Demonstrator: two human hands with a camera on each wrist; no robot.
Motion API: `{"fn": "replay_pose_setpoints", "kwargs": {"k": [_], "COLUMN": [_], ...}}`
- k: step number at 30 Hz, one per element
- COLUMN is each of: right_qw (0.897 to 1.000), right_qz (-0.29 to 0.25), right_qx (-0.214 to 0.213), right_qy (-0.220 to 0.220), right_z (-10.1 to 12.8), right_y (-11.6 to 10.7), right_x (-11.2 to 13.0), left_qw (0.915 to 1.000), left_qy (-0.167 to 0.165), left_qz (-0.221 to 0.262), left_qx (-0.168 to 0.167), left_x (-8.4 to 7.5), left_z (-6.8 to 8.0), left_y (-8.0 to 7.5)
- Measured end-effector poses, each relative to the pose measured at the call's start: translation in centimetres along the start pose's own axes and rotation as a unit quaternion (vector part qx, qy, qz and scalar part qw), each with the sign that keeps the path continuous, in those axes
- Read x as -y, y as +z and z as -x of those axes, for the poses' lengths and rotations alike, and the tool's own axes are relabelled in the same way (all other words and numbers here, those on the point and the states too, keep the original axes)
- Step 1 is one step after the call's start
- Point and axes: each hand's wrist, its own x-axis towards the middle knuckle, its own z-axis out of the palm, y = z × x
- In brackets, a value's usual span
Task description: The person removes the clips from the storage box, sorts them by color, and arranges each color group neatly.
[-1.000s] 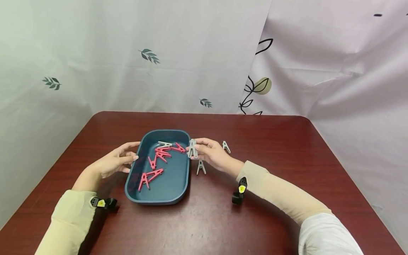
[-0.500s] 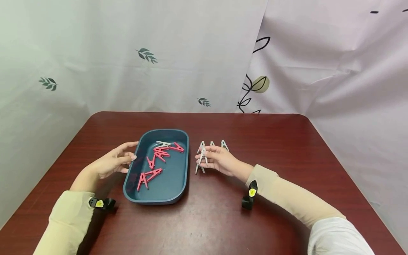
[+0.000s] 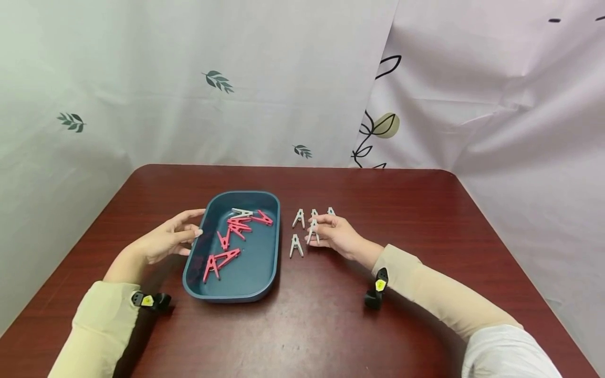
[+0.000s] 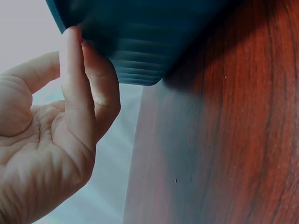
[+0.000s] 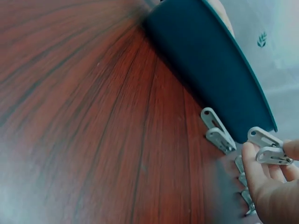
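Note:
In the head view my left hand (image 3: 167, 239) grips the left rim of a blue tray (image 3: 189, 286), thumb at the rim and fingers along the outer wall. Inside lie several pink clothespins (image 3: 223, 240) and one pale clothespin (image 3: 242, 213). To the right of the tray, my right hand (image 3: 342, 239) pinches a grey-white clothespin (image 3: 314, 231) between thumb and fingers, its legs pointing towards me. Another clothespin (image 3: 295, 245) lies on the table just left of it. The right wrist view shows the pinched clothespin (image 5: 268, 148) close up.
Behind the right hand, more pale clothespins form a loose row, with one (image 3: 299, 218) at its left end and another (image 3: 331, 211) at its right end. They stand on a dark red wooden table (image 3: 302, 325). A white patterned curtain (image 3: 264, 105) hangs behind it.
My right hand has moved from the tray's right rim out to the right, still pinching the clothespin, uncovering clothespins on the table. The left hand keeps its place at the tray.

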Motion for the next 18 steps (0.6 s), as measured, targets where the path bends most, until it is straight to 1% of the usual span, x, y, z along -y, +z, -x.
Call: {"fn": "replay_pose_setpoints", "kwargs": {"k": [3,6,7,10,13,14,18], "right_qw": [1.000,0.999,0.998,0.997,0.995,0.993,0.980], "right_qz": [0.017,0.028,0.024,0.042,0.088,0.118,0.198], "right_qx": [-0.002,0.018,0.034,0.043,0.026,0.008,-0.014], "right_qy": [-0.007,-0.027,-0.042,-0.052,-0.041,-0.027,-0.019], "right_z": [0.0,0.2,-0.1,0.0,0.1,0.5,0.5], "right_y": [-0.5,-0.9,-1.5,-1.9,-2.0,-1.6,-1.6], "right_x": [-0.3,-0.6,-1.2,-1.4,-1.4,-0.8,-0.8], "left_qw": [1.0000,0.9999,0.9999,1.0000,1.0000,1.0000,1.0000], "left_qy": [-0.006,-0.009,-0.008,-0.005,-0.004,-0.003,-0.003], "left_qz": [0.001,0.003,0.004,0.006,0.006,0.006,0.007], "left_qx": [-0.004,-0.006,-0.006,-0.005,-0.005,-0.005,-0.006], "left_x": [-0.1,-0.1,-0.1,-0.1,-0.1,-0.1,-0.1], "left_z": [0.0,0.0,0.1,0.1,0.1,0.1,0.1], "left_y": [0.0,0.1,0.1,0.1,0.1,0.1,0.2]}}
